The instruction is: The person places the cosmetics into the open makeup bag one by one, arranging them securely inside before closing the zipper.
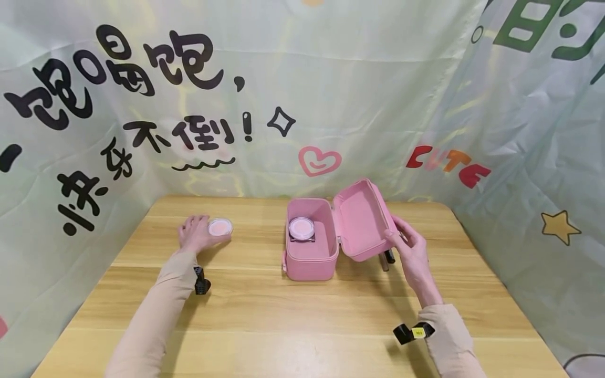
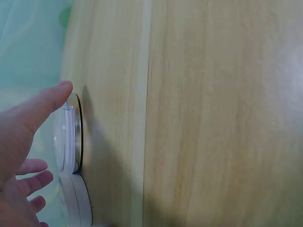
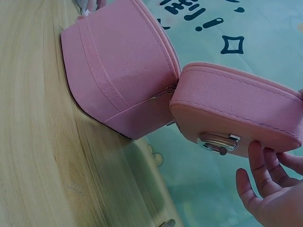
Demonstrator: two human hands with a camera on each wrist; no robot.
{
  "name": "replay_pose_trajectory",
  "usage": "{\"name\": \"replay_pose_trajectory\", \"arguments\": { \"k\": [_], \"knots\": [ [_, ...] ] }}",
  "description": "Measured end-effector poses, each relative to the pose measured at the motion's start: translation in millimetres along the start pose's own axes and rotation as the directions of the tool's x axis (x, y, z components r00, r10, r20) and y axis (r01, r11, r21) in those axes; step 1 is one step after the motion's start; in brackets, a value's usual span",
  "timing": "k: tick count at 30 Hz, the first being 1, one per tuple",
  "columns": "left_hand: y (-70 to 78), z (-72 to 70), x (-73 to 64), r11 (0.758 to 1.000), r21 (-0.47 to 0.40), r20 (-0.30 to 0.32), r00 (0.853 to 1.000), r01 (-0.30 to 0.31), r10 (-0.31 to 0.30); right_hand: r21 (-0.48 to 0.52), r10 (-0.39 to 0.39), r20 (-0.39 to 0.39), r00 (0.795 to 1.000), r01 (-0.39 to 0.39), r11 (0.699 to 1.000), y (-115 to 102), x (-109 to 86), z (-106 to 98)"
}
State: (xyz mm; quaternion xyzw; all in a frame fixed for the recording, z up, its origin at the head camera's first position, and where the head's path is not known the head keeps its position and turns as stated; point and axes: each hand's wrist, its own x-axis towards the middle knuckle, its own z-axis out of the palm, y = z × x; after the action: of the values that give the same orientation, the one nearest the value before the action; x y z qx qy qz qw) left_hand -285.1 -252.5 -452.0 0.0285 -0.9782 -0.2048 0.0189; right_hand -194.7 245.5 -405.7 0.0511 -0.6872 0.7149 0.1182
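Note:
A pink cosmetic case (image 1: 312, 270) stands unzipped on the table, its lid (image 1: 361, 220) swung out to the right. My right hand (image 1: 412, 252) holds the lid by its far end, thumb at the rim and fingers against the outer face (image 3: 270, 175). A round compact (image 1: 301, 229) lies inside the case on a dark-edged flat item. At the left, my left hand (image 1: 198, 233) reaches around a pale round compact (image 1: 220, 227), thumb and fingers spread. The left wrist view shows a clear-lidded compact (image 2: 70, 142) touching a white round case (image 2: 81, 201).
Behind the lid, a brown stick (image 1: 384, 262) and a black one (image 1: 389, 256) lie on the wooden table (image 1: 264, 325). A printed cloth (image 1: 359, 94) hangs along the back and sides. Silver hardware (image 3: 220, 143) sits on the lid's outer face.

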Motion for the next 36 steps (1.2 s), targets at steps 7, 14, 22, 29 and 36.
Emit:
{"name": "replay_pose_trajectory", "arguments": {
  "k": [7, 14, 22, 29, 36],
  "knots": [
    [0.8, 2.2, 4.2, 1.000, -0.001, 0.028, 0.999, 0.022, -0.022, -0.004, 0.005, -0.002, 1.000, -0.005, 1.000, -2, -0.5, 0],
    [1.1, 5.5, 9.7, 0.999, 0.012, 0.041, 0.999, 0.031, -0.031, -0.019, -0.002, -0.007, 1.000, 0.002, 1.000, -2, 0.1, 1],
    [4.4, 4.4, 9.8, 0.999, 0.025, 0.075, 0.996, 0.041, -0.043, -0.026, -0.005, -0.008, 1.000, 0.005, 1.000, -2, 0.0, 1],
    [5.3, 4.8, 8.4, 0.999, 0.037, 0.074, 0.997, 0.036, -0.038, -0.012, -0.003, -0.007, 1.000, 0.003, 1.000, -1, 0.4, 1],
    [2.9, 7.2, 10.9, 0.999, 0.038, 0.060, 0.997, 0.038, -0.040, -0.014, -0.003, -0.009, 1.000, 0.003, 1.000, -1, 1.1, 0]
  ]
}}
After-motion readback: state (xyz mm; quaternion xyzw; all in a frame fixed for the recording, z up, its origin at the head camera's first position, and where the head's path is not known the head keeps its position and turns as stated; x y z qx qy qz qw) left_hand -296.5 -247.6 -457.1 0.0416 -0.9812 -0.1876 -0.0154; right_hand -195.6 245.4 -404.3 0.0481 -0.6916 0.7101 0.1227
